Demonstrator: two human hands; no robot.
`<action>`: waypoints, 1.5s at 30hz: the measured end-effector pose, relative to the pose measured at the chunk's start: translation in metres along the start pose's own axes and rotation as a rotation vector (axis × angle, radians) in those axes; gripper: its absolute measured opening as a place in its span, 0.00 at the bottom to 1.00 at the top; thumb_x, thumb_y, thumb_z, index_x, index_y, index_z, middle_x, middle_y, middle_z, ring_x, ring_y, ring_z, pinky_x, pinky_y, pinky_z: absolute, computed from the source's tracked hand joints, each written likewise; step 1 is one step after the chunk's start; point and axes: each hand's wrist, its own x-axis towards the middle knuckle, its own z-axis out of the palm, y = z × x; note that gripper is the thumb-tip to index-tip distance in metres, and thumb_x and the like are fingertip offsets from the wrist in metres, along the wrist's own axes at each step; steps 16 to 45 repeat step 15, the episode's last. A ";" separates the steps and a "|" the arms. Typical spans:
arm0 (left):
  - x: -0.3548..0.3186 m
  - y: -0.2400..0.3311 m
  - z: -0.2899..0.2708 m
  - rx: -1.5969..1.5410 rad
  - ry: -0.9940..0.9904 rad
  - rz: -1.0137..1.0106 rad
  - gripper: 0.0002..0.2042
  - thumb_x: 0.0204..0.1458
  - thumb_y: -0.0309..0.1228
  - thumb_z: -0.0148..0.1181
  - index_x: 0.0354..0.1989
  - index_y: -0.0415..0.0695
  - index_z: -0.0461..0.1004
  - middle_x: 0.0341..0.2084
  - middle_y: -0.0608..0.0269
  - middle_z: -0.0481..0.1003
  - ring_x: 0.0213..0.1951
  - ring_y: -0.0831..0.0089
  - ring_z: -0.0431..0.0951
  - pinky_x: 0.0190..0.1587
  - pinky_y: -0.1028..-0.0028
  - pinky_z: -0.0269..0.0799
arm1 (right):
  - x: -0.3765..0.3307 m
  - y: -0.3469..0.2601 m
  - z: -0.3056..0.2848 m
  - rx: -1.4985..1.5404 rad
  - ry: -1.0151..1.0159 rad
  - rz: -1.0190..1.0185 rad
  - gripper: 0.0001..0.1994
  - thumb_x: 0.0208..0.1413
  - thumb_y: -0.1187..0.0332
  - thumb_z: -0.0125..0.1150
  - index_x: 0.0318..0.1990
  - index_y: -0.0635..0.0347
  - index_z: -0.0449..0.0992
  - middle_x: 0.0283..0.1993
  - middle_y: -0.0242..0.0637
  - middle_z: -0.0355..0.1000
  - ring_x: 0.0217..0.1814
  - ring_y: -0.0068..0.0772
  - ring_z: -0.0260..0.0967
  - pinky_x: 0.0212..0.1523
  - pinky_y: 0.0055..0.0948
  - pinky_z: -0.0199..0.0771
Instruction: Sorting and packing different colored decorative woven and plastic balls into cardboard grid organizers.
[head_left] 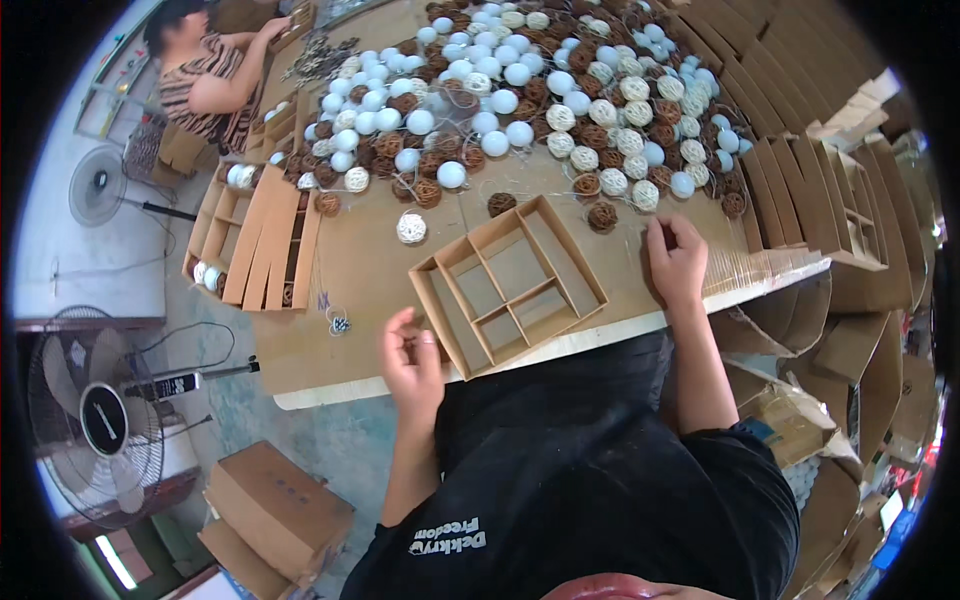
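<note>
An open cardboard tray with dividers (pixel 517 300) lies tilted on the table near its front edge, its compartments bare. My left hand (pixel 412 365) is beside the tray's near left corner, fingers loosely bent and apart, with nothing visible in them. To the right of the tray, my right hand (pixel 678 262) rests over the table, fingers half curled with a gap at the thumb. A white woven ball (pixel 411 228) and two brown woven balls, one of them dark (pixel 602 216), lie just beyond the tray.
A large heap of white, cream and brown balls (pixel 520 134) covers the far table. Filled divided trays (pixel 215 235) stand at the left, stacked cardboard trays (pixel 790 190) at the right. A co-worker (pixel 210 85) sits far left. Fans (pixel 103 420) and a carton (pixel 275 510) stand left.
</note>
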 end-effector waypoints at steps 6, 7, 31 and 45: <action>0.027 0.006 0.008 0.181 -0.168 0.143 0.26 0.56 0.23 0.67 0.65 0.39 0.70 0.49 0.54 0.78 0.37 0.73 0.77 0.41 0.73 0.76 | -0.007 -0.015 0.008 0.056 -0.063 -0.035 0.05 0.63 0.72 0.65 0.36 0.65 0.80 0.28 0.41 0.75 0.27 0.32 0.71 0.32 0.31 0.71; 0.033 0.006 0.010 0.155 -0.159 0.138 0.26 0.56 0.24 0.67 0.65 0.40 0.70 0.49 0.54 0.80 0.35 0.74 0.77 0.40 0.73 0.76 | -0.009 -0.017 0.010 0.054 -0.057 -0.107 0.04 0.62 0.74 0.65 0.36 0.65 0.80 0.30 0.41 0.75 0.28 0.33 0.72 0.32 0.32 0.72; 0.055 -0.007 0.023 0.250 -0.198 0.147 0.25 0.60 0.29 0.67 0.66 0.45 0.72 0.45 0.59 0.82 0.30 0.76 0.74 0.38 0.72 0.75 | -0.011 -0.023 0.010 -0.002 -0.122 -0.152 0.04 0.60 0.72 0.67 0.35 0.63 0.80 0.32 0.43 0.76 0.30 0.43 0.75 0.33 0.35 0.74; 0.055 -0.007 0.023 0.250 -0.198 0.147 0.25 0.60 0.29 0.67 0.66 0.45 0.72 0.45 0.59 0.82 0.30 0.76 0.74 0.38 0.72 0.75 | -0.011 -0.023 0.010 -0.002 -0.122 -0.152 0.04 0.60 0.72 0.67 0.35 0.63 0.80 0.32 0.43 0.76 0.30 0.43 0.75 0.33 0.35 0.74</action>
